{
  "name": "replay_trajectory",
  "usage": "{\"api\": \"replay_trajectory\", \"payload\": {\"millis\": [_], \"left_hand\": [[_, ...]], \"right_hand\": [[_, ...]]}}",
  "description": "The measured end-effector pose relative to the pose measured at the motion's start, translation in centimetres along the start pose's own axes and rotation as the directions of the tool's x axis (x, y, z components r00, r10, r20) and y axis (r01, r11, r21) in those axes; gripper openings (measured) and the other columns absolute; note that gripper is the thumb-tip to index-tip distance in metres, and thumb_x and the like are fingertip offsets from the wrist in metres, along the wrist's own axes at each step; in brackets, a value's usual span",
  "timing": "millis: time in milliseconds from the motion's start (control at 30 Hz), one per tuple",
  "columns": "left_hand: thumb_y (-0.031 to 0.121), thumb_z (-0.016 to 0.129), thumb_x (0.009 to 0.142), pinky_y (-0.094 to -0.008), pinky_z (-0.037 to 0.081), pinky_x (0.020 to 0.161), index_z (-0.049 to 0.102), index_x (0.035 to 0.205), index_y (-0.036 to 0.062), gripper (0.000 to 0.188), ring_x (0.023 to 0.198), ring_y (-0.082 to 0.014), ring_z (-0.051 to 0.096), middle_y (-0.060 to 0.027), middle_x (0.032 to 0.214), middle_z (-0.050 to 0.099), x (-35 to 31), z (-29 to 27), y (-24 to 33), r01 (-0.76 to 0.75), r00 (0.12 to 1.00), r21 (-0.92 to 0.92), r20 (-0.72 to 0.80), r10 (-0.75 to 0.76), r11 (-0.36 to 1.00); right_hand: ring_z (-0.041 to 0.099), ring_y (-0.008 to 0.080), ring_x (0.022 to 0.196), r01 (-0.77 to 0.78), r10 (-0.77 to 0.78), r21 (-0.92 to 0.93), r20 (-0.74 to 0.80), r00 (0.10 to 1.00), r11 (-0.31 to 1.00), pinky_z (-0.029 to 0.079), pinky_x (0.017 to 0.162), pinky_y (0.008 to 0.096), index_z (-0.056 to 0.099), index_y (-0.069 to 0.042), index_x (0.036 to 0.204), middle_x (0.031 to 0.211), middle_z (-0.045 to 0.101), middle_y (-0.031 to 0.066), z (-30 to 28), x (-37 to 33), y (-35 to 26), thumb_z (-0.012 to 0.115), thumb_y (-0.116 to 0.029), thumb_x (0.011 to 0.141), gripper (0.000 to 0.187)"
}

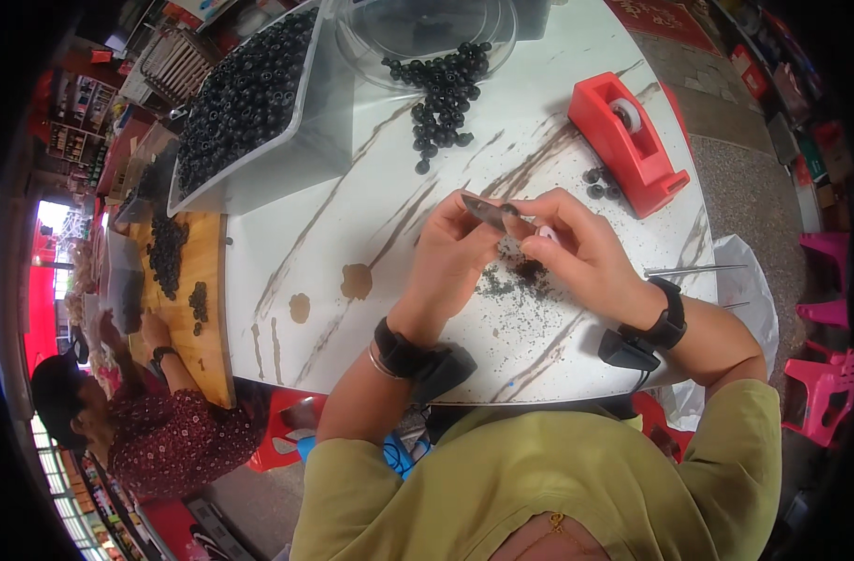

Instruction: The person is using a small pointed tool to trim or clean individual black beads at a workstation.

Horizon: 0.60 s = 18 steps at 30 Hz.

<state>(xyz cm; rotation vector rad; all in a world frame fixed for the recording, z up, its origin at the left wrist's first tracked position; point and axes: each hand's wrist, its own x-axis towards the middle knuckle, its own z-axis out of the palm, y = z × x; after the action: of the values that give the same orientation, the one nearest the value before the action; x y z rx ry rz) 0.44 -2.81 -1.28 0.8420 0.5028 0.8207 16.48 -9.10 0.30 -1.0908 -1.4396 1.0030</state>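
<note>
My left hand (450,257) grips a small flat metal blade (488,211) above the white marbled table (352,206). Just to its right, my right hand (577,248) pinches a small dark bead (511,209) against the blade's tip. Below both hands lies a patch of dark crumbs (516,279). Farther back, a heap of black beads (443,92) spills from a clear round lid (427,28). Both wrists wear black bands.
A clear tub (259,103) full of black beads stands at the back left. A red tape dispenser (625,140) sits at the right, with two loose beads (595,182) beside it and a thin metal rod (694,270) nearer. At the left, another person (156,430) works beads on a wooden board (202,309).
</note>
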Motion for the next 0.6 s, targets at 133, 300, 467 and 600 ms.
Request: {"api": "replay_trajectory", "payload": {"millis": [133,300,467,600], "left_hand": [[-0.002,0.053,0.079,-0.0165,0.037,0.054,0.053,0.087,0.0050,0.010,0.064,-0.0032,0.047,-0.0018,0.083,0.059,-0.1,-0.3,0.0,-0.046,0.999,0.035,0.024,0.045,0.998],[-0.003,0.053,0.077,-0.0166,0.037,0.054,0.054,0.088,0.0050,0.014,0.063,-0.0031,0.046,-0.0015,0.083,0.058,-0.2,0.2,0.2,-0.028,0.999,0.043,-0.027,0.029,0.999],[-0.009,0.049,0.074,-0.0207,0.043,0.060,0.054,0.091,0.0039,0.022,0.072,-0.0083,0.054,-0.0048,0.086,0.059,0.0,-0.7,0.0,-0.045,0.996,-0.020,0.080,0.046,0.999],[-0.012,0.047,0.072,-0.0238,0.046,0.066,0.054,0.092,0.0032,0.026,0.079,-0.0117,0.056,-0.0060,0.088,0.059,0.1,-0.6,0.3,-0.039,0.992,-0.019,0.120,0.041,0.999]], "right_hand": [[0.048,0.0084,0.086,-0.133,0.131,0.010,0.125,0.983,0.991,0.038,0.077,0.0222,0.046,0.001,0.109,0.096,0.052,0.0052,-0.4,0.1,-1.2,0.050,-0.003,0.084,0.026],[0.047,0.0081,0.085,-0.155,0.144,0.096,0.112,0.983,0.983,0.038,0.076,0.0220,0.048,0.001,0.108,0.095,0.052,0.0044,-0.4,0.0,-1.0,0.050,-0.003,0.083,0.025],[0.047,0.0085,0.086,-0.151,0.148,0.009,0.148,0.978,0.989,0.038,0.077,0.0224,0.047,0.001,0.112,0.094,0.050,0.0038,-0.3,0.0,-1.5,0.051,-0.003,0.083,0.030],[0.047,0.0089,0.086,-0.137,0.135,0.003,0.150,0.979,0.991,0.038,0.078,0.0228,0.046,0.001,0.112,0.094,0.050,0.0039,-0.3,0.0,-1.4,0.051,-0.003,0.083,0.030]]}}
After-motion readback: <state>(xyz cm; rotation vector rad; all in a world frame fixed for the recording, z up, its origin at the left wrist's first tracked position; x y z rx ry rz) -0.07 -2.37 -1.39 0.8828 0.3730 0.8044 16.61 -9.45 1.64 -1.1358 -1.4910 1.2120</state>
